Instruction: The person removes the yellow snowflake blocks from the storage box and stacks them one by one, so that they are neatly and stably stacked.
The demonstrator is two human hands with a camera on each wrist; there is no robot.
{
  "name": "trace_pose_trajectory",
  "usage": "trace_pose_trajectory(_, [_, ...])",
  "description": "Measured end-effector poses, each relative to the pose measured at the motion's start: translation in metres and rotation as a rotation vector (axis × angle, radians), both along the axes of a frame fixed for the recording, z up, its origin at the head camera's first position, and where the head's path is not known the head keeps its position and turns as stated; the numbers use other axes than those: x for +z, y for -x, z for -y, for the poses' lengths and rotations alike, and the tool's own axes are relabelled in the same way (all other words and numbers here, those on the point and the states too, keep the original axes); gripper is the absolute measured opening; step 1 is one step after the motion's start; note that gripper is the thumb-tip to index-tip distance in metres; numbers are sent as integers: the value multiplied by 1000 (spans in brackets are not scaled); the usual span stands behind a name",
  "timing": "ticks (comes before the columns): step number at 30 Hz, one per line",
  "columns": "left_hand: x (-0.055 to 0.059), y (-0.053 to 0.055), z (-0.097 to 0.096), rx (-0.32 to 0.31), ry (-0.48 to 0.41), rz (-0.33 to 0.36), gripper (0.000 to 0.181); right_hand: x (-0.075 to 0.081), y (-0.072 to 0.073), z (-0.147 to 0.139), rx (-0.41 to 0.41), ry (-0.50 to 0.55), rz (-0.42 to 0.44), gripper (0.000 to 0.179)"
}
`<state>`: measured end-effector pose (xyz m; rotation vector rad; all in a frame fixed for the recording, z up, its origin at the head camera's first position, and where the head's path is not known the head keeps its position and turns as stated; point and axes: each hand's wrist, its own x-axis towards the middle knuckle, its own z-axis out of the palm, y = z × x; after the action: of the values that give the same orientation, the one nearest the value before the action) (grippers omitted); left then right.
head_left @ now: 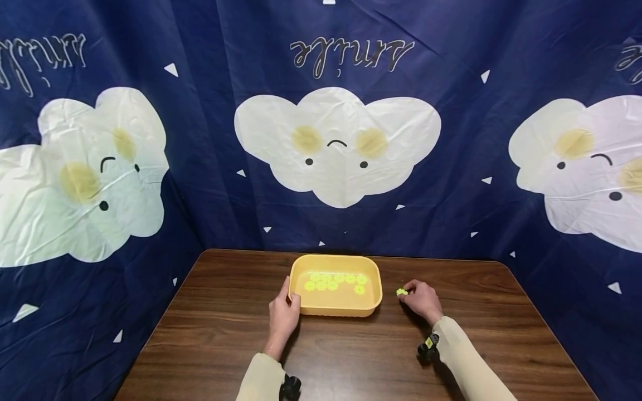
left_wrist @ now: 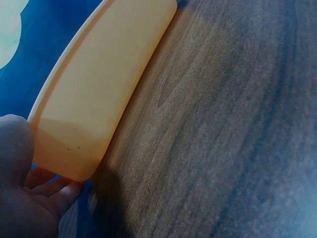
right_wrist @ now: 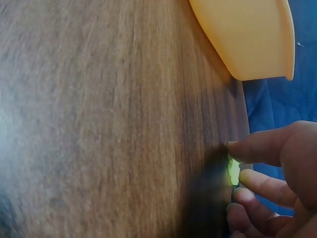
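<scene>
A yellow plastic tub (head_left: 328, 312) stands on the table, with several bright yellow flower-shaped pieces (head_left: 321, 285) lying flat on its floor. At its left end my left hand (head_left: 284, 314) grips the wall, thumb at the rim; the left wrist view shows fingers (left_wrist: 64, 196) reaching round under the tub's corner. To the right of the tub, my right hand (head_left: 423, 301) is low at the tabletop. Between its thumb and fingertip it pinches one yellow-green flower-shaped piece (right_wrist: 234, 171), seen edge-on in the right wrist view.
The brown wood-grain table (head_left: 351, 356) ends at a back edge just behind the tub. A dark blue curtain (head_left: 210, 167) with white clouds hangs round the back and both sides. Small black cameras (head_left: 428, 348) sit on both wrists.
</scene>
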<state>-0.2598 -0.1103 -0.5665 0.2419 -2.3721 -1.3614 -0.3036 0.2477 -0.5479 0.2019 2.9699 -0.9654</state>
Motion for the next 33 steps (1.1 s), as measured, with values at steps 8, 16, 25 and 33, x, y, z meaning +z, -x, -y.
trace_pose_trajectory(8, [-1,0,-1,3,-14,26,55,0,0,-1,2,-1,4,29])
trace_pose_trajectory(16, [-2,0,-1,10,-17,2,55,7,5,6,14,-17,-54,30])
trace_pose_trajectory(25, [-2,-1,1,10,-2,-23,53,33,24,44,115,70,-260,24])
trace_pose_trajectory(33, [0,-1,0,13,-8,-21,54,54,36,92,224,94,-334,23])
